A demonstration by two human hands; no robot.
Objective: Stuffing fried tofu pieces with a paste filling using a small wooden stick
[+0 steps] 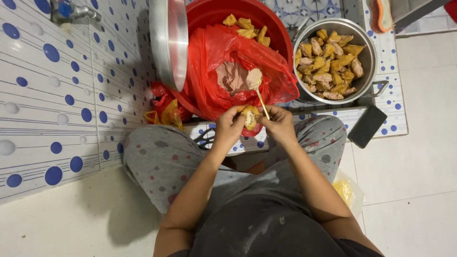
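You are sitting on the floor with your knees spread, and both hands are working between them, just in front of the red plastic bag. Your left hand is cupping a fried tofu puff, fingers curled around it so that its split side is facing up. Your right hand is pinching a thin gold spoon by the lower handle; the bowl is pointing away from you and carrying a lump of pinkish-grey paste, raised over the bag. Holding the puff this close to the bag is keeping the spoon's travel short.

The paste filling is lying in the opened bag, which is draped over the near rim of the red basin; unfilled puffs are showing at the basin's far side. The metal pot, to your right, is holding stuffed pieces and standing near the basin.

A large metal lid is leaning upright on your left, touching the bag. A dark phone is lying beside your right knee. A small red and yellow bag is crowding your left knee.
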